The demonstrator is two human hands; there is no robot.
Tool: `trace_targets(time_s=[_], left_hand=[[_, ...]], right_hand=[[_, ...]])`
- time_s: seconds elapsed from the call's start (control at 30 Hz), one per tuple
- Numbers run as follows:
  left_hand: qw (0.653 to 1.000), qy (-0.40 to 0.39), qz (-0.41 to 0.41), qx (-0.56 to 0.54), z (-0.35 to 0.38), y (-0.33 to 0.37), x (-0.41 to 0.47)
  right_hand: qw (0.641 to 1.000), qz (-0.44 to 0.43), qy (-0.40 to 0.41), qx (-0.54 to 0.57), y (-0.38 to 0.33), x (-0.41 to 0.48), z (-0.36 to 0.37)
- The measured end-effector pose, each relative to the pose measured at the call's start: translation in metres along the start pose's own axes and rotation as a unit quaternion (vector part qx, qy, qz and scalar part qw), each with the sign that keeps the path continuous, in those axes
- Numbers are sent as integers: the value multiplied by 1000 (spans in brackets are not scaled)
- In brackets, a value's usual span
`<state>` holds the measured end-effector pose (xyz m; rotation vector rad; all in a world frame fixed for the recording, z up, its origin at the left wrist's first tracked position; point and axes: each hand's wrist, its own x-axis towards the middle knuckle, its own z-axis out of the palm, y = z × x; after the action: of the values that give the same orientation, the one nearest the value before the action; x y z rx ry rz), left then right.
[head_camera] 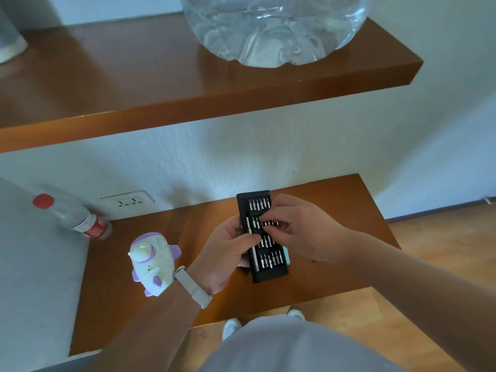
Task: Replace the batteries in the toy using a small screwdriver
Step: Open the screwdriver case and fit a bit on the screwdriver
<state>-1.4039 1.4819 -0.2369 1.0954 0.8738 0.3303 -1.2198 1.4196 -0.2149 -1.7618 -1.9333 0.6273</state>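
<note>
Early stage: the white-and-purple plastic toy (pixel 153 261) stands unopened on the brown wooden tabletop (pixel 134 318), left of centre. The left hand (pixel 228 253) grips the open black screwdriver case (pixel 268 275). The right hand's (pixel 298 229) fingers (pixel 268 218) pinch a silver bit (pixel 268 224). Unscrewing and swapping batteries remain.

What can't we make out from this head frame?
Head view only.
Bits: too small and blurred to tell tip types.
Right hand: its fingers cover the middle row; can't tell whether it pinches a bit.
Toy: battery cover not visible from this side.
Jug: top cut off by the upper edge.
Case: left hand, gripping it, hides its left edge.
</note>
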Motion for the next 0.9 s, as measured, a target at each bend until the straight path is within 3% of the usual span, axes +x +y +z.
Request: trace_targets(time_s=[0.43,0.9], left_hand=[[999,-21,-10,24,2,1,3],[999,-35,-24,34,6,0,1]], right_hand=[[997,-61,-26,-35,11,6,-10],[962,-234,12,-141,21,4,-8]])
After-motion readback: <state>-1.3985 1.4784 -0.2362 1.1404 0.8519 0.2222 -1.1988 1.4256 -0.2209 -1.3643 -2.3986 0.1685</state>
